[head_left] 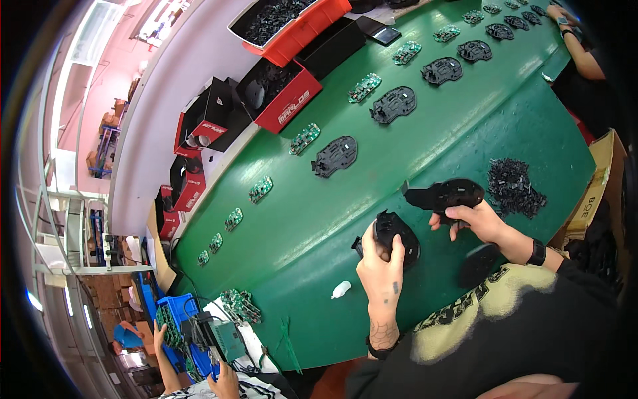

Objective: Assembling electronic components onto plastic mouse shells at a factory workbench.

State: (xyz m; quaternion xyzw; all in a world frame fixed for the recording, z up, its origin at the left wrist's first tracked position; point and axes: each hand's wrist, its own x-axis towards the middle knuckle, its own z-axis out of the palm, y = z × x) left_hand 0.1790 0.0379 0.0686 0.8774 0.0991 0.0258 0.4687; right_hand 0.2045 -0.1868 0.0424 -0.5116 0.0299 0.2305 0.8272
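My left hand (381,269) is closed on a black computer mouse shell (405,239) with a curved body, held just above the green table. To its right, my right hand (480,221) grips another black mouse shell part (458,191), which has a flat piece sticking out on its left side. The two parts are apart from each other. A heap of small black plastic pieces (515,187) lies to the right of my right hand. Below that hand rests a dark rounded cover (478,265). Left of my left wrist is a small white object (341,289).
A row of green circuit boards (304,139) and a row of black mouse bases (334,156) cross the table (279,219). Red boxes (287,100) and an orange bin (292,30) line the far edge. Other people's hands show at lower left (224,382) and upper right (561,14).
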